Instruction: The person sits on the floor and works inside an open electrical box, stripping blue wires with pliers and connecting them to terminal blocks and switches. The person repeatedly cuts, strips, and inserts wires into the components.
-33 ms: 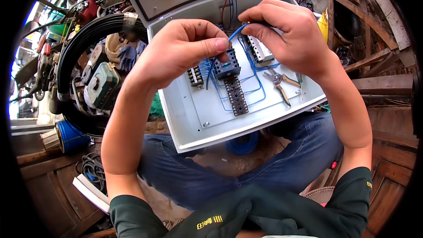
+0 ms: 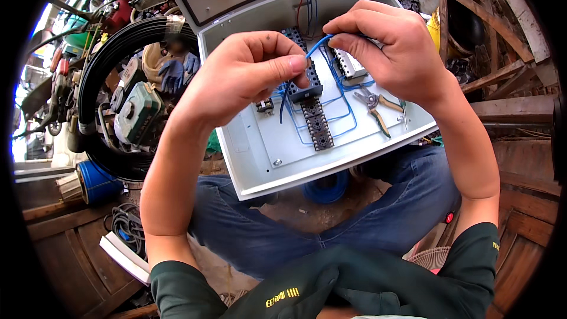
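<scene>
Left hand point(image 2: 260, 74) and right hand point(image 2: 393, 47) pinch a blue wire point(image 2: 317, 44), seemingly unfitted; beneath the fingers point(image 2: 297, 62), other wires point(image 2: 355, 119) already join blocks point(image 2: 319, 133).

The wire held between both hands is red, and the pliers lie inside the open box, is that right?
Not quite: the wire between the left hand and right hand is blue, not red, as the head view shows. The pliers do lie inside the open box.
</scene>
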### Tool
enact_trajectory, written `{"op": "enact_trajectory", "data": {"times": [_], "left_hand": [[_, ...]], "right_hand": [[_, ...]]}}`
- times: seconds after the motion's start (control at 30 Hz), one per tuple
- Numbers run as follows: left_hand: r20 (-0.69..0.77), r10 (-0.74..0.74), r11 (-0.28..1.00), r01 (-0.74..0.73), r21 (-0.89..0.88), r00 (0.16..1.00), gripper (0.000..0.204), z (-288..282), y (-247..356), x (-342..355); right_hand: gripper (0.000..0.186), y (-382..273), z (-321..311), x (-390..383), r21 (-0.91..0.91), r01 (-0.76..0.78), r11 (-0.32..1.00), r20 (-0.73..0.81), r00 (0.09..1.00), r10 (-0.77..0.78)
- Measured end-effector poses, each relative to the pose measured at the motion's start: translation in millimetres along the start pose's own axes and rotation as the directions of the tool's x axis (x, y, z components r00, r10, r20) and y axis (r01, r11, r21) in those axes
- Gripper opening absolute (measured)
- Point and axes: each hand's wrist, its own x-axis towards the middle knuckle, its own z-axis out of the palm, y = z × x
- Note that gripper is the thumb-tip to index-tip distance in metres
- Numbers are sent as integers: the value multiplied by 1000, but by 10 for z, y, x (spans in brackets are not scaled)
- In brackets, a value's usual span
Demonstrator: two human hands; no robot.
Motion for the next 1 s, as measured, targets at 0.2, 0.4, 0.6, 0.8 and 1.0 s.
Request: {"op": "enact_trajectory", "data": {"times": [0.2, 0.4, 0.6, 0.8, 1.0], "left_hand": [[-10, -101, 982, 98, -162, 995, 22, 440, -284, -185], [-160, -38, 878, -43, -477, 986, 18, 572, -493, -264], [-255, 64, 796, -204, -571, 965, 24, 578, -667, -252], [-379, 110, 880, -267, -392, 919, 22, 725, -705, -228], [-113, -50, 889, -8, -457, 992, 22, 553, -649, -245]], "right_hand": [[6, -177, 91, -369, 70, -77, 995, 7, 997, 77], [10, -280, 253, -575, 435, -414, 800, 55, 899, 435], [22, -378, 387, -627, 695, -620, 365, 323, 722, 612], [24, -358, 269, -609, 682, -690, 243, 434, 649, 624], [15, -243, 224, -608, 261, -404, 876, 45, 912, 407]]}}
